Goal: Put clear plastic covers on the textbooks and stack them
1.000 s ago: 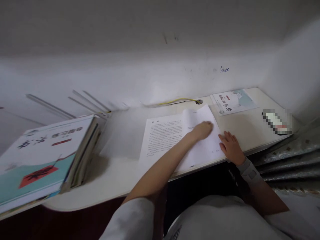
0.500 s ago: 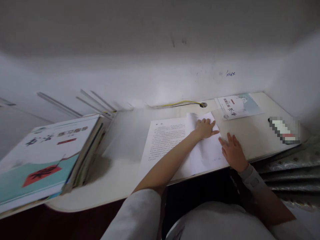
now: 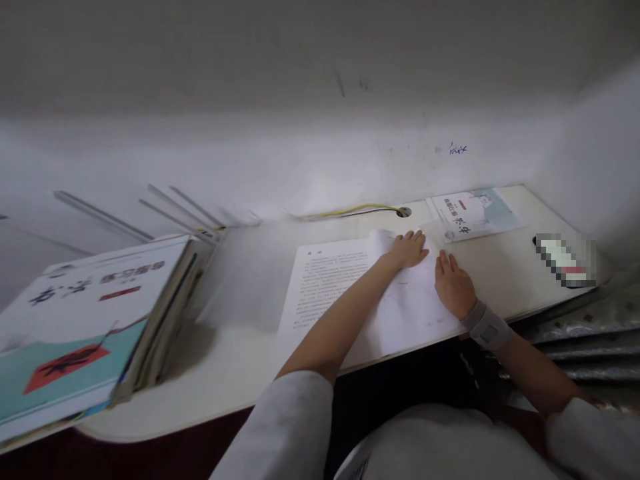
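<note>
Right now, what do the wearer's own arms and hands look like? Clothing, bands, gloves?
Pale grey-white short sleeves on both arms. Left hand: no glove, nothing visible on the wrist. Right hand: no glove; grey wristband with a squarish, watch-like face.

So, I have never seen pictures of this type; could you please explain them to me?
There is no machine: two bare hands are at a white desk. Every picture comes from one camera on the person's head, looking forward and down. The left hand lies on the open printed pages; the right hand is at their right edge. Neither seems to grip anything. On the left is a stack of books; at the back right, a booklet; farther right, a pixelated object, perhaps a phone.
</note>
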{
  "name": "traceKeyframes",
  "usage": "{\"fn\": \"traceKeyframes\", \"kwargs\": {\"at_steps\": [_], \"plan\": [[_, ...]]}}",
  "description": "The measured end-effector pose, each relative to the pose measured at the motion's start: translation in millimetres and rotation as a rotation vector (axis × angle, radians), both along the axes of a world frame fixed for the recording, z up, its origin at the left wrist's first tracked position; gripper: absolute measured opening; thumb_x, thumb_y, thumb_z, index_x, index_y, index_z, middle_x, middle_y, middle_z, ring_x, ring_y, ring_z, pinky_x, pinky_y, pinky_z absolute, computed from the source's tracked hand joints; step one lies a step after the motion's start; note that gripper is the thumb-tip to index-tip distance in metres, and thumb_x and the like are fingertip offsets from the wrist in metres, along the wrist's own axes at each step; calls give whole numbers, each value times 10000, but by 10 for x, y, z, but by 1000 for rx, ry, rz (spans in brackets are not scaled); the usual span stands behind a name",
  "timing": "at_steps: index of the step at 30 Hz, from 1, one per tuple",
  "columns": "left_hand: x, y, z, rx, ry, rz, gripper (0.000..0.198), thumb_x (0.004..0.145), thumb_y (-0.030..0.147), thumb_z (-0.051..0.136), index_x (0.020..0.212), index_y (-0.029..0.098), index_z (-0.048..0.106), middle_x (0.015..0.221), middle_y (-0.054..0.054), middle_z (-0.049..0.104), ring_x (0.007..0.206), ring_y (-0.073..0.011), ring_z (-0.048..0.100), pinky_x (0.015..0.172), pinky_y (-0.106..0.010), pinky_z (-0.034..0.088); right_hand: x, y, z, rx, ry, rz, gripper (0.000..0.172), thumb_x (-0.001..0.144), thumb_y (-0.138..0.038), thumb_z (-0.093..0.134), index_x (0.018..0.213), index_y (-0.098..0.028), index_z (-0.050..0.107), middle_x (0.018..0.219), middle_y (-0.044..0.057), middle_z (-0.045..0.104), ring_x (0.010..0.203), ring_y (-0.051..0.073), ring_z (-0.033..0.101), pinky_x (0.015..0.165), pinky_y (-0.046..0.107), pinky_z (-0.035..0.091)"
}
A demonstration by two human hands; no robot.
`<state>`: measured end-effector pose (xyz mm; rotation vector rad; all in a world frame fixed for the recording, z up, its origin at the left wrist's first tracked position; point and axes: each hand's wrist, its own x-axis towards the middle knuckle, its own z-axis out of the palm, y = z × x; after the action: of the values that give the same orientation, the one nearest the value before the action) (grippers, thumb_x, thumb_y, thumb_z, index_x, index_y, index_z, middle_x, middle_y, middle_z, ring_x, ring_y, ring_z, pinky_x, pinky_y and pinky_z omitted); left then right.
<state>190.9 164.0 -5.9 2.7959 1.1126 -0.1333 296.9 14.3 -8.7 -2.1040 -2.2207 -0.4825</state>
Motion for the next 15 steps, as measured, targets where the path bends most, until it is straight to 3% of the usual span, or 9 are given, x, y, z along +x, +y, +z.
{"fn": "traceKeyframes", "kwargs": {"at_steps": [9,12,15], "plan": [[59,22,119,27,17,-36,612,930,512,247,1438,180,317,1538,-106,267,1346,-306,307,1068,-476,268,12,-52,-7,-18,166,84,530,888,-140,336,1414,-92,382,1436,225,403,1296,352,414,901,476,492],[-117,-166,251,20,42,-43,603,937,484,289,1437,149,316,1539,-133,251,1394,-303,239,1106,-490,209,145,-156,-31,-11,239,143,517,937,-276,341,1418,-90,373,1418,208,438,1300,299,417,997,451,419],[-499,-569,313,101,11,10,631,930,532,293,1448,172,314,1546,-133,231,1422,-346,146,1117,-573,115,412,-318,-132,43,246,71,544,947,-412,355,1416,-139,383,1452,186,401,1337,311,367,1043,490,339]]}}
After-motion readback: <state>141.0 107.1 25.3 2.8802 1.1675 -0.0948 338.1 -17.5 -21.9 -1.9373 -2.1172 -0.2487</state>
